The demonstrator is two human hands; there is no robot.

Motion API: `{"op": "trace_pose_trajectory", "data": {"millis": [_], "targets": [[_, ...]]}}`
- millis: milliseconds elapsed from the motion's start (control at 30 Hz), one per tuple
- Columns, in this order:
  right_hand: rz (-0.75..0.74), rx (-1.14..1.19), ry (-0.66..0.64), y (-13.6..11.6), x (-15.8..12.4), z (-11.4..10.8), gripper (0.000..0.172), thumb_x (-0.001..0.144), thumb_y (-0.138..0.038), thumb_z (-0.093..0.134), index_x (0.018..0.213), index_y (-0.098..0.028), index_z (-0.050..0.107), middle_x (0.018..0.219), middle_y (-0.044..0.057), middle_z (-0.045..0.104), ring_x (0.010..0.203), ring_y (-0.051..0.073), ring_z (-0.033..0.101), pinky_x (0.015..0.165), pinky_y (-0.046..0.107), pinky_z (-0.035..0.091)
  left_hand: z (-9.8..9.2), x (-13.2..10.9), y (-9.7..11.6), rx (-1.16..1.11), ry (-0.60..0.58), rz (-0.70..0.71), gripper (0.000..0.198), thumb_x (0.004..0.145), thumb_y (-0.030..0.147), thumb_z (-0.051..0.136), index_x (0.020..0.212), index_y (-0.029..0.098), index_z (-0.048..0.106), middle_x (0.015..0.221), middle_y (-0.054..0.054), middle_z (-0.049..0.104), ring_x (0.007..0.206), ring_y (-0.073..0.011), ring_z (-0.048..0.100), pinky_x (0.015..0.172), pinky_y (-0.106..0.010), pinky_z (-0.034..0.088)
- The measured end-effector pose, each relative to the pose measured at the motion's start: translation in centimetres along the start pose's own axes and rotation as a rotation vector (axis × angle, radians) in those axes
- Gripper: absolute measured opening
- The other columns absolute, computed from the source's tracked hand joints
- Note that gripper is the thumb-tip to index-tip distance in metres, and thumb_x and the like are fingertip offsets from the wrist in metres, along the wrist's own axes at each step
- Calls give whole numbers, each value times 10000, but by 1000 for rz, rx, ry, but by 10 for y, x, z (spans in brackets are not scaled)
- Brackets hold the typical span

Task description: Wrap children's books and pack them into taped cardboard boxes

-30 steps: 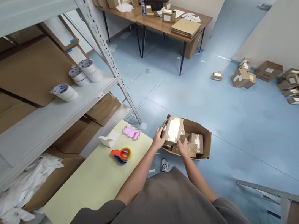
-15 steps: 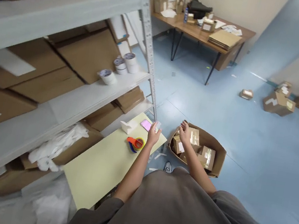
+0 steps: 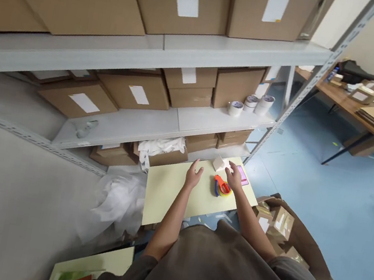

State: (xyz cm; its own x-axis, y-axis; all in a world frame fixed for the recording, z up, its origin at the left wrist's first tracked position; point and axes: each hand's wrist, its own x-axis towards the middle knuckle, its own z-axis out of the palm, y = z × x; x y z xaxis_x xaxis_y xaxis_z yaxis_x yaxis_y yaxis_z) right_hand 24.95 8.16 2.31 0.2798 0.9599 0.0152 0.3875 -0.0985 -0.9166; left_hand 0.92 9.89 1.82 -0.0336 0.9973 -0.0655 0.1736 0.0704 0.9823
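Observation:
Above the pale yellow tabletop (image 3: 165,199) my left hand (image 3: 194,175) is held with fingers apart and nothing in it. My right hand (image 3: 234,176) is also empty, its fingers spread, near a small white folded paper piece (image 3: 218,163). Just below the right hand lies an orange tape dispenser (image 3: 222,185), with yellow and blue parts showing around it. A phone with a pink screen (image 3: 243,176) rests on the tabletop to the right of that hand, partly behind it.
Metal shelving (image 3: 224,50) holding cardboard boxes (image 3: 193,83) and tape rolls (image 3: 236,108) rises behind the tabletop. A large open carton (image 3: 313,244) with small parcels stands at the right. Wrapped white plastic (image 3: 118,200) is at the left. A brown table (image 3: 345,105) stands farther off.
My view has turned left toward the shelving. My right hand has gone from over the carton to above the tabletop, and my left hand now hovers left of the tape dispenser.

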Motion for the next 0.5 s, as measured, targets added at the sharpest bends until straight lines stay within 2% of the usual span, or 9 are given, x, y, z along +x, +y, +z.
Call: {"op": "trace_pose_trajectory", "data": {"millis": [100, 167, 233, 300, 367, 500], "targets": [[-83, -86, -44, -18, -4, 37, 595, 947, -467, 580, 1488, -223, 624, 1538, 140, 633, 1409, 339, 583, 1197, 547, 453, -41, 3, -14, -15, 9, -9, 614, 940, 446, 772, 1508, 289, 603, 1659, -112, 520, 1571, -294, 445, 1298, -484, 349], [-126, -140, -64, -25, -7, 54, 585, 949, -455, 579, 1478, -213, 633, 1528, 144, 640, 1437, 342, 562, 1221, 546, 429, -57, 7, -22, -10, 2, -27, 605, 937, 439, 775, 1499, 286, 610, 1668, -113, 508, 1584, -292, 424, 1301, -487, 342], [-133, -176, -88, -25, -10, 63, 571, 955, -454, 575, 1472, -219, 638, 1511, 138, 651, 1437, 339, 563, 1225, 542, 427, -63, 11, -28, -4, 2, -59, 589, 927, 433, 788, 1475, 285, 629, 1697, -110, 467, 1612, -290, 374, 1295, -481, 352], [-108, -199, -100, -19, -16, 64, 563, 954, -448, 584, 1471, -231, 639, 1504, 131, 655, 1427, 338, 570, 1221, 535, 435, -62, 14, -32, -1, 1, -96, 577, 924, 440, 793, 1457, 278, 643, 1714, -112, 440, 1627, -292, 344, 1279, -473, 376], [-65, -225, -98, -7, -22, 58, 564, 947, -433, 602, 1473, -232, 640, 1515, 132, 644, 1430, 343, 565, 1221, 529, 437, -53, 16, -35, 0, -14, -118, 576, 937, 453, 777, 1464, 267, 640, 1687, -124, 478, 1608, -296, 377, 1269, -474, 389], [9, -276, -109, 26, -36, 33, 561, 939, -385, 620, 1470, -206, 646, 1524, 147, 630, 1444, 348, 544, 1223, 504, 432, -20, 11, -42, 1, -38, -115, 639, 955, 483, 750, 1537, 274, 587, 1602, -119, 580, 1559, -292, 450, 1274, -471, 382]]}}
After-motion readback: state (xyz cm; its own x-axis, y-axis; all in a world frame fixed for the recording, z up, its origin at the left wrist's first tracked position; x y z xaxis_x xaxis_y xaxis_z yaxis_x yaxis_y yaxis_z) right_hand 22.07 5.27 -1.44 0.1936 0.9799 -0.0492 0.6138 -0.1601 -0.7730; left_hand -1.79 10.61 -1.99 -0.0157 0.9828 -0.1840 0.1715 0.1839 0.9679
